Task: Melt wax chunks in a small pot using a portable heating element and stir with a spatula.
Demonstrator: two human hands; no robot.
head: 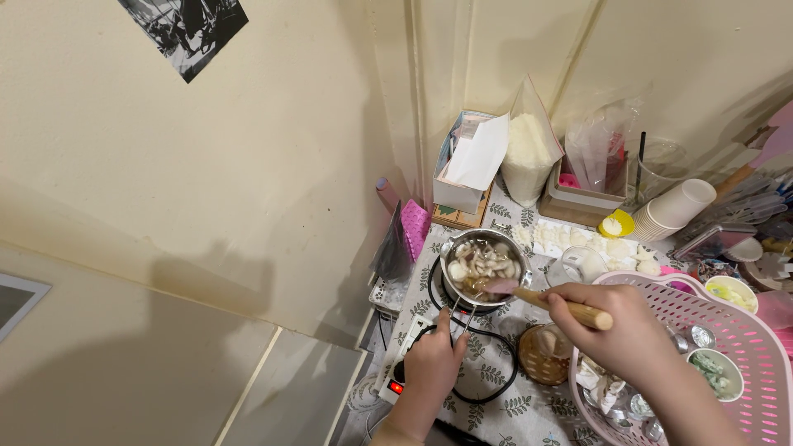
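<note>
A small steel pot [483,241] holding pale chunks in liquid stands on a black hot plate on the leaf-patterned tablecloth [504,405]. My left hand [432,369] grips the pot's wire handle [457,317] from below. My right hand [618,330] holds a wooden-handled spatula [570,310] whose pink blade dips into the pot's right side.
A pink plastic basket [743,330] with small moulds sits at the right. Behind the pot are a bag of white flakes [529,153], a cardboard box with paper [467,169], stacked paper cups [673,211], a white mould tray [578,241] and a woven coaster [541,355]. A wall closes the left side.
</note>
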